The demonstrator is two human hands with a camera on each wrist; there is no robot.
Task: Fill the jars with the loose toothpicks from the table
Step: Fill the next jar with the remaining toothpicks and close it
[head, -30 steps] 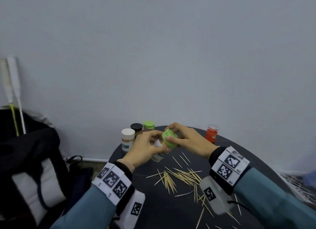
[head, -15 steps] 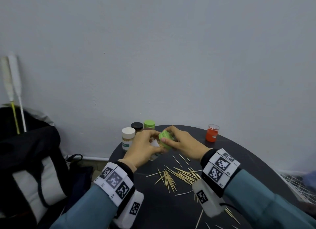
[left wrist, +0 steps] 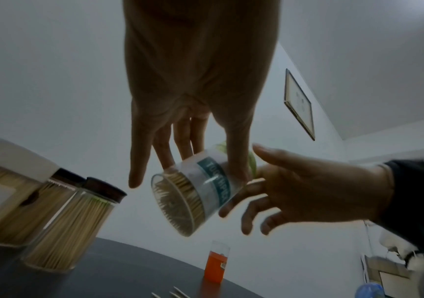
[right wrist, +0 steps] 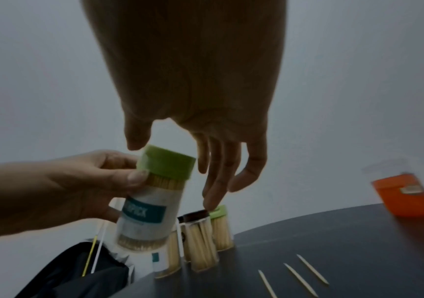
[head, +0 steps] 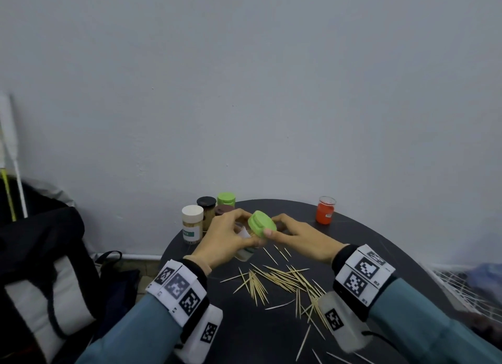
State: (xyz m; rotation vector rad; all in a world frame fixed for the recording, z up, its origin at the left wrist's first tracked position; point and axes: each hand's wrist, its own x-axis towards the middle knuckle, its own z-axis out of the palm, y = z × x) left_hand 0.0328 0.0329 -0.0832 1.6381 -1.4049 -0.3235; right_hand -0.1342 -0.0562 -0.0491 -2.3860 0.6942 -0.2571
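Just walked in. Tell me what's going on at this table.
A person's left hand grips a toothpick jar, tilted above the round dark table; their right hand is at its green cap. Loose toothpicks lie scattered in front. Four capped jars and an uncapped orange jar stand behind.

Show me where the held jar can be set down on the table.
Bare table lies between the orange jar and the loose toothpicks; another patch lies at the near edge, left of the pile. It is crowded at the back left, where the capped jars cluster, and across the middle, where toothpicks lie scattered.
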